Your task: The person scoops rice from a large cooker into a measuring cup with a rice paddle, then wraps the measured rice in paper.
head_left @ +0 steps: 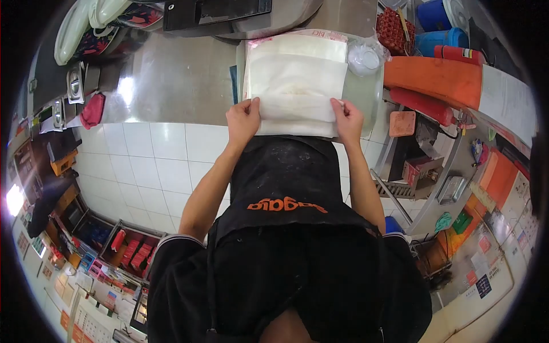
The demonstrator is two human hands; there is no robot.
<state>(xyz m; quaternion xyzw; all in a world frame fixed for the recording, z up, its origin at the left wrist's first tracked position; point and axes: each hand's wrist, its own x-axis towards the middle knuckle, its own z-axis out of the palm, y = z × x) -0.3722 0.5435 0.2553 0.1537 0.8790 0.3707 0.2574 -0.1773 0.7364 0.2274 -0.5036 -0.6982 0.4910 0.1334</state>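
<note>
A thin white sheet (297, 77), paper or something like it, lies on a stack of sheets at the counter's front edge. Its near part is turned over into a flat band (294, 108). My left hand (244, 121) pinches the left end of this band between thumb and fingers. At the band's right end, my right hand (348, 121) has its thumb and fingers closed on the sheet. Under it, a printed sheet (329, 35) with red marks shows at the far edge. A pale faint stain is visible near the sheet's middle.
A clear plastic bag with a white bowl-like item (364, 58) sits right of the stack. The steel counter (154, 80) extends left, with a red cloth (92, 110) at its corner. Behind stands a dark appliance (217, 14). A red woven basket (394, 31) is at the far right.
</note>
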